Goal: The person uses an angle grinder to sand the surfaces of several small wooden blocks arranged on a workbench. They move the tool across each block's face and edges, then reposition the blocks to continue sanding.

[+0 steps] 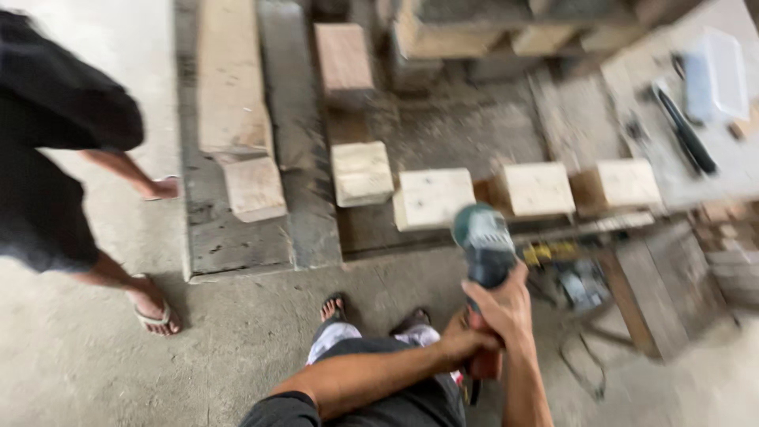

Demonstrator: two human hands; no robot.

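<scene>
I hold a teal-headed power tool (482, 245), shaped like an angle grinder, upright in front of me. My right hand (506, 308) wraps its body from the right. My left hand (462, 341) grips the reddish lower end (484, 362) of the tool from the left. Both hands are closed on it. Just beyond the tool lies a row of pale wooden blocks (433, 198) on the floor. The picture is blurred by motion.
Another person in dark clothes and sandals (154, 312) stands at the left. Long planks (233, 79) lie on a grey slab. A yellow-and-black tool (569, 273) lies on the floor at right. A bench (711, 166) at upper right carries a clear box and dark tools.
</scene>
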